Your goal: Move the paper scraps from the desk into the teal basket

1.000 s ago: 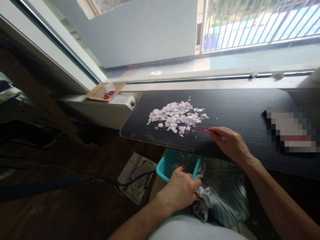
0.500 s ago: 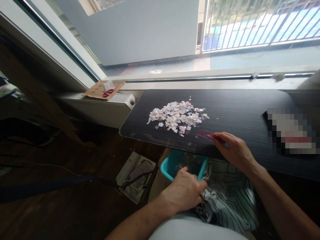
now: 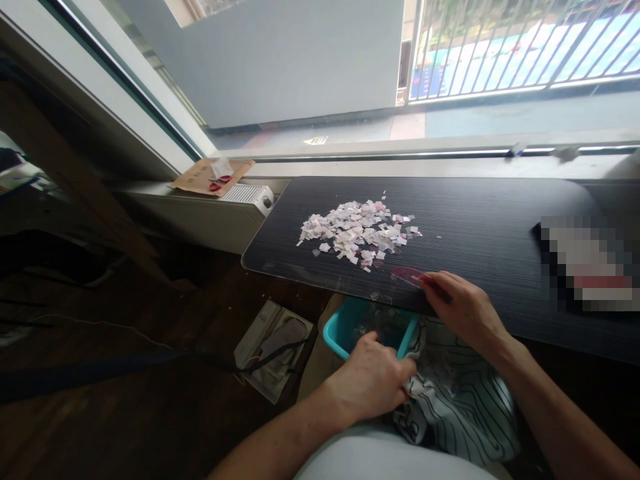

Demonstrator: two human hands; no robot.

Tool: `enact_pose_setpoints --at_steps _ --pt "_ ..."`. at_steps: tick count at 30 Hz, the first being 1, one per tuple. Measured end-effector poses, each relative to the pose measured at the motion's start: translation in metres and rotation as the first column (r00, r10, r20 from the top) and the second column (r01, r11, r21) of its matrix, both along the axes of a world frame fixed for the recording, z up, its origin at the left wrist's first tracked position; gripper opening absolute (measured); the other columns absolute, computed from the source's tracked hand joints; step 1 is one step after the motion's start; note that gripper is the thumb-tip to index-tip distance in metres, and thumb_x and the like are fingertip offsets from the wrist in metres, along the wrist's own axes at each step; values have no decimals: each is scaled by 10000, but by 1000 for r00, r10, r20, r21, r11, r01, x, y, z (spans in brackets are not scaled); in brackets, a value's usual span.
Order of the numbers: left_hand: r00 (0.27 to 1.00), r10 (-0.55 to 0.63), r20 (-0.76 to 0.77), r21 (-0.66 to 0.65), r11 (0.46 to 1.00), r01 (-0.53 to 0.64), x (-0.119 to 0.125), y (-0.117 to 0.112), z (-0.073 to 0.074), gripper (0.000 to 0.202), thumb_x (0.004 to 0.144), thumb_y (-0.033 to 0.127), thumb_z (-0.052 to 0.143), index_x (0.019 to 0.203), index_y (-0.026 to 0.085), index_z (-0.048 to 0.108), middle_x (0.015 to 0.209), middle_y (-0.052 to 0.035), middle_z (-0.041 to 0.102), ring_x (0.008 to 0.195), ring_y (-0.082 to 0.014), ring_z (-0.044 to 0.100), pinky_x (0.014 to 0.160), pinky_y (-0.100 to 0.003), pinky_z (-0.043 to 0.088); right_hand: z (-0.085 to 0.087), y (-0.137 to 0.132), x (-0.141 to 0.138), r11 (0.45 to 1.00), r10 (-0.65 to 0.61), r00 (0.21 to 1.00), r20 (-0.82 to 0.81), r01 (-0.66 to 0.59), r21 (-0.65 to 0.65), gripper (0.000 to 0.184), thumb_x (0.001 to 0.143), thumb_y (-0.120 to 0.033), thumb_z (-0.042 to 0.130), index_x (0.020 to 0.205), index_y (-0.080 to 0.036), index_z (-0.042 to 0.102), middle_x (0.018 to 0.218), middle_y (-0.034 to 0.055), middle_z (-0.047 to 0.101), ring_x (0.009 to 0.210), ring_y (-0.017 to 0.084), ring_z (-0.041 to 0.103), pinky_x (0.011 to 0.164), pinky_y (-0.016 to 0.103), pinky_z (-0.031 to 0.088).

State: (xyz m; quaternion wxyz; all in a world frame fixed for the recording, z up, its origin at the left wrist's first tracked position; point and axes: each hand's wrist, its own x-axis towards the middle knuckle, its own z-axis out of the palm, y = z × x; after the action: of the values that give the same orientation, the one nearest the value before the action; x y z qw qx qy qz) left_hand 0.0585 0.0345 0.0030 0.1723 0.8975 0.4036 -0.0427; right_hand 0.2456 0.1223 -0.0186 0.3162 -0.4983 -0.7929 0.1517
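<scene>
My right hand (image 3: 467,307) pinches a flat, translucent pink plastic piece with a rounded end (image 3: 409,275), low over the dark table near its front edge. Just left of it, a few clear little squares (image 3: 380,297) lie by that edge. Beyond sits a loose pile of small whitish and pinkish cut pieces (image 3: 357,230). Below the edge, my left hand (image 3: 373,373) is closed on the near rim of a turquoise bin (image 3: 336,340); its fingertips are partly hidden. Clear scraps (image 3: 383,323) show inside the bin. A striped cloth (image 3: 465,393) lies beside the left hand.
The black table (image 3: 480,220) stands against a window. A blurred-out item (image 3: 585,263) lies at its right. Red-handled scissors (image 3: 220,183) rest on a brown envelope (image 3: 195,177) at the sill. An open box (image 3: 275,347) sits on the floor, with a dark strap across it.
The pink piece has moved slightly left and toward the table's front edge. The clear little squares have shifted closer to that edge, above the bin. My left hand stays on the rim.
</scene>
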Motion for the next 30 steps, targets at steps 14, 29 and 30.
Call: enact_pose_setpoints --at_steps 14,29,30 --pt "1000 24 -9 -38 999 -24 -3 1 3 149 770 337 589 824 200 614 690 -28 669 677 -198 637 819 -356 410 5 -9 -12 959 259 964 -62 -264 -106 167 881 -223 471 941 -195 624 872 44 650 792 164 597 706 283 473" --pt "999 29 -27 -37 999 -30 -8 3 1 147 764 322 589 833 194 612 706 -34 675 681 -204 639 795 -362 413 7 -15 -5 980 181 980 -77 -187 -73 146 873 -212 483 931 -193 616 881 55 651 796 172 597 728 300 475" --pt "999 32 -25 -34 999 -33 -9 3 1 142 760 318 592 826 193 611 702 -32 674 678 -203 639 793 -359 414 7 -15 -5 984 162 984 -71 -167 -64 144 872 -211 484 927 -190 616 877 57 651 791 173 594 731 306 473"
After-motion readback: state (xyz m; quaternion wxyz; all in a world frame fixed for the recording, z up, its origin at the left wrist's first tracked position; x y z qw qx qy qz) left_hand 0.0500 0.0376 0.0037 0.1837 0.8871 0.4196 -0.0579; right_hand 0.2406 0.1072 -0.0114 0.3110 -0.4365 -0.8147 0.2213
